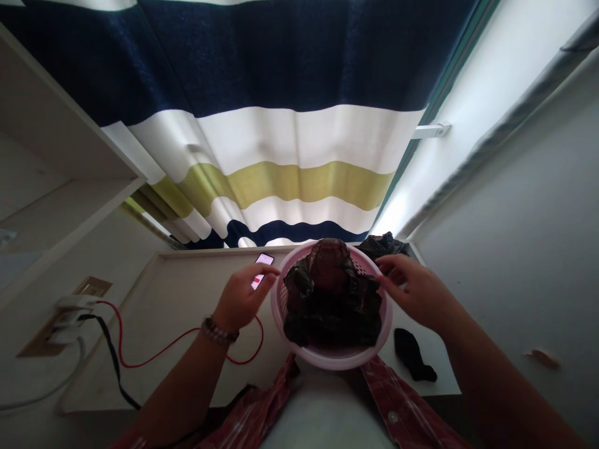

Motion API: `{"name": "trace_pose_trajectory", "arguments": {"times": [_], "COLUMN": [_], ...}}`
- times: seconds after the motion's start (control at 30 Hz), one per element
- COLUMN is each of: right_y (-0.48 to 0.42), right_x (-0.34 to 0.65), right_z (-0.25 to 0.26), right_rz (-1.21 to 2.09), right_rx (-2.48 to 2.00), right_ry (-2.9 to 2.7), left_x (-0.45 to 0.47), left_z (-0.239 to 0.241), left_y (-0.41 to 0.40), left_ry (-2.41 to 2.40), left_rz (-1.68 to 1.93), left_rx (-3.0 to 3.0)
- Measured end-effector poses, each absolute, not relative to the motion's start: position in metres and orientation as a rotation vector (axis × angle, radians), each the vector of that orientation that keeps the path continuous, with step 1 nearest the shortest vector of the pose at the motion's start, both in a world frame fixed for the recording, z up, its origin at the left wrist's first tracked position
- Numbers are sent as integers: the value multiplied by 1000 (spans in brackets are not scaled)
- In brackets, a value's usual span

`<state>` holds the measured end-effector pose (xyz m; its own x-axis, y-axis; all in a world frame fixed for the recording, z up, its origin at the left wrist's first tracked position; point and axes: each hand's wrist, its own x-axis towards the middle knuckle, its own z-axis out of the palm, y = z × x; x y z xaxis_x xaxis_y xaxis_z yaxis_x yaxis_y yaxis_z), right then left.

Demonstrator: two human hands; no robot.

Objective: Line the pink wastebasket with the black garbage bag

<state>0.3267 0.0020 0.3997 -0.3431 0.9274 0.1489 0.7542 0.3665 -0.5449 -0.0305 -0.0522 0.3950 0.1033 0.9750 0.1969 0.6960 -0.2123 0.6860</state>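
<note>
A black plastic bag (332, 305) lies crumpled inside a round pink plastic basket (322, 360) with perforated sides, in front of my body. My left hand (243, 294) is at the basket's left rim, its index fingertip and thumb close to the edge. Opposite it, my right hand (412, 288) has its thumb by the bag's right edge, the index finger apart from the thumb and the other fingers loosely curled. Neither hand visibly grips anything. The inside of the basket is mostly hidden under the bag.
Behind my left hand lies a lit phone (262, 268) on the white tabletop (178, 299). A red cable (182, 337) runs from the wall outlet (70, 321). More black plastic (386, 244) and a black sock-like cloth (412, 355) are at the right. A striped curtain (304, 143) hangs behind.
</note>
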Motion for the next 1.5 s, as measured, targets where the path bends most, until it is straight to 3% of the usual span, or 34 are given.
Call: {"name": "trace_pose_trajectory", "arguments": {"times": [0.1, 0.23, 0.8, 1.23, 1.5], "right_y": [30, 49, 65, 64, 61], "right_x": [336, 327, 308, 302, 310], "right_z": [383, 360, 322, 325, 321], "right_rz": [427, 616, 330, 338, 389], "right_rx": [-1657, -1628, -1649, -1535, -1556], "right_ry": [-1979, -2160, -2135, -2146, -2050], "left_x": [-36, -21, 8, 5, 16], "left_z": [382, 366, 319, 337, 336], "left_y": [-22, 4, 2, 14, 16], "left_ry": [1825, 1717, 1598, 1608, 1696], "left_rz": [935, 782, 993, 659, 758], "left_rx": [1708, 1696, 1527, 1823, 1953]}}
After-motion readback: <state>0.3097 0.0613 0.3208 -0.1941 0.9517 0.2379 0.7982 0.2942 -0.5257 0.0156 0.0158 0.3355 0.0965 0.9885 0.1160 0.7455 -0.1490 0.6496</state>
